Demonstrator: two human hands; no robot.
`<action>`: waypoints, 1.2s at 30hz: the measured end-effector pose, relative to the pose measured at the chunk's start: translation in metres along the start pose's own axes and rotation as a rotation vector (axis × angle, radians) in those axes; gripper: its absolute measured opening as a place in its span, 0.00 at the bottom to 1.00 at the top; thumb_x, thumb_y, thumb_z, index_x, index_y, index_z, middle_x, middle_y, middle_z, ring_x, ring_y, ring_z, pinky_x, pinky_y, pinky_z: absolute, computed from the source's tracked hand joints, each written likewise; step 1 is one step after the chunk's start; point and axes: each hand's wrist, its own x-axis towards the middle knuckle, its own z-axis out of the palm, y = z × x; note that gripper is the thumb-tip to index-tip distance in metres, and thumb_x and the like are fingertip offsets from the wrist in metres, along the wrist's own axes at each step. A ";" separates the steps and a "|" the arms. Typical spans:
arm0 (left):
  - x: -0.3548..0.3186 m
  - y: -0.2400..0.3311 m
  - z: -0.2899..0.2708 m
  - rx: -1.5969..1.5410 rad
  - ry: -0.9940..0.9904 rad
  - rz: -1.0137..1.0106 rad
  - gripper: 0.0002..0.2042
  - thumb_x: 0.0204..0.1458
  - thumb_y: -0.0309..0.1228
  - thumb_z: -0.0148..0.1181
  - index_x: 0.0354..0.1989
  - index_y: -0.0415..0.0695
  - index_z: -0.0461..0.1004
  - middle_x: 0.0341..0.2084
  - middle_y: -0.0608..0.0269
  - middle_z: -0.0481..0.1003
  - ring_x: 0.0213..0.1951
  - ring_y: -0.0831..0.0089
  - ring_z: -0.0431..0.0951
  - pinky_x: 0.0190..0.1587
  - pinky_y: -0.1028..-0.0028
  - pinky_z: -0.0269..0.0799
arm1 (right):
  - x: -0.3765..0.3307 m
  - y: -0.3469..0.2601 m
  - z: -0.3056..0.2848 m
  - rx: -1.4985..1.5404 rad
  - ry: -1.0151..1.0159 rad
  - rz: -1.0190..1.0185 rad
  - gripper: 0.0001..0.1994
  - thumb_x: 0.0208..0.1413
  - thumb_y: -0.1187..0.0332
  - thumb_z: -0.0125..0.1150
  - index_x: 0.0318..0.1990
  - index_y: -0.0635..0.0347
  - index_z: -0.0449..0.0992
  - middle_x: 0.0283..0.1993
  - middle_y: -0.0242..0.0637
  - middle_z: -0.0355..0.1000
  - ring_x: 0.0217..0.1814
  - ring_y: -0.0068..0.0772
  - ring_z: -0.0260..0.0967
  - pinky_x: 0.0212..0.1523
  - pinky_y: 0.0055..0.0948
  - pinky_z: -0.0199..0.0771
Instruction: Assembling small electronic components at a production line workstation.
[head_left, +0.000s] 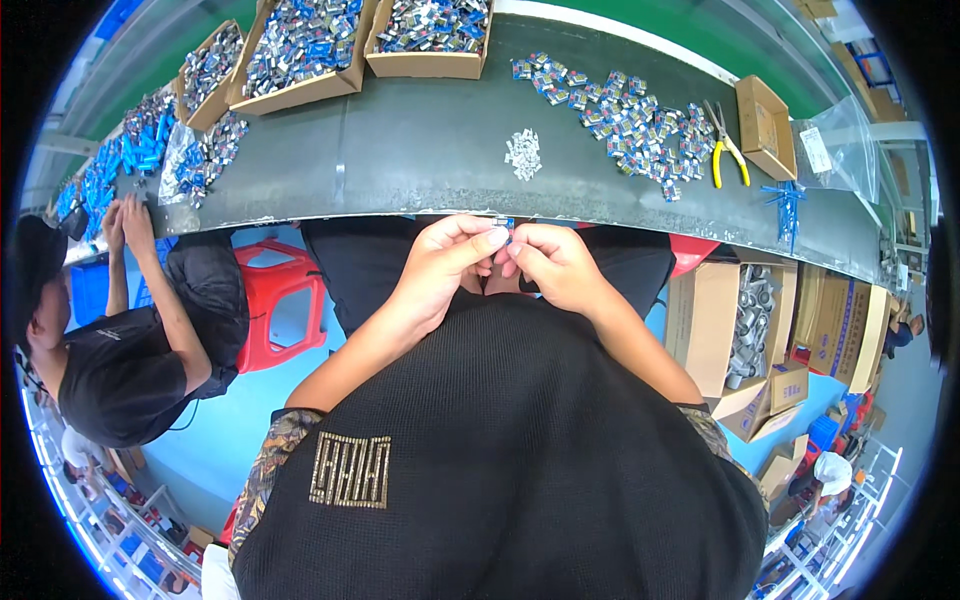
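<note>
Both of my hands meet at the near edge of the dark worktable [420, 140]. My left hand [447, 255] pinches a small blue-and-silver part [505, 224] between thumb and fingers. Close against it, my right hand [552, 262] has its thumb and forefinger pressed together; what lies between them is too small to name. Beyond my hands lies a little heap of small white-and-silver pieces [523, 154]. To its right spreads a larger pile of blue-and-silver parts [640, 125], similar to the held one.
Yellow-handled pliers [729, 150] lie beside a small cardboard box [765, 128]. Blue wires [787, 212] hang over the table edge. Boxes of parts [300, 45] line the far left. A co-worker [120, 350] works at left near a red stool [280, 300]. A carton of metal pieces [750, 330] stands right.
</note>
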 end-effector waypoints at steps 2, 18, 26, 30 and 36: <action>-0.001 -0.001 0.001 0.042 0.017 0.020 0.08 0.56 0.32 0.61 0.39 0.42 0.75 0.29 0.67 0.75 0.31 0.80 0.74 0.36 0.78 0.70 | -0.001 -0.001 0.001 -0.003 0.012 -0.008 0.09 0.60 0.70 0.51 0.32 0.66 0.75 0.29 0.32 0.74 0.31 0.19 0.70 0.34 0.22 0.71; 0.009 -0.026 -0.027 0.489 -0.118 0.184 0.09 0.56 0.26 0.50 0.24 0.40 0.70 0.17 0.71 0.70 0.22 0.85 0.67 0.25 0.79 0.64 | 0.005 0.025 0.010 0.130 0.067 0.157 0.11 0.61 0.70 0.48 0.26 0.60 0.71 0.23 0.27 0.68 0.23 0.14 0.63 0.23 0.17 0.62; 0.010 -0.021 -0.026 0.498 -0.123 0.096 0.10 0.58 0.27 0.48 0.23 0.41 0.68 0.19 0.68 0.70 0.24 0.81 0.70 0.29 0.78 0.66 | 0.008 0.029 0.008 0.119 0.047 0.160 0.11 0.61 0.71 0.47 0.26 0.60 0.71 0.22 0.26 0.67 0.22 0.15 0.62 0.23 0.16 0.62; 0.012 -0.022 -0.026 0.470 -0.173 0.124 0.11 0.58 0.27 0.47 0.23 0.41 0.67 0.19 0.68 0.70 0.23 0.80 0.69 0.28 0.78 0.66 | 0.011 0.028 0.007 0.123 0.011 0.160 0.11 0.58 0.71 0.47 0.25 0.63 0.71 0.23 0.32 0.69 0.24 0.20 0.67 0.27 0.22 0.69; 0.015 -0.028 -0.027 0.355 -0.181 0.074 0.11 0.58 0.27 0.45 0.23 0.42 0.68 0.18 0.68 0.68 0.22 0.80 0.67 0.26 0.77 0.66 | 0.013 0.032 0.009 0.130 0.023 0.192 0.11 0.56 0.71 0.45 0.24 0.62 0.70 0.21 0.33 0.68 0.23 0.22 0.67 0.24 0.22 0.65</action>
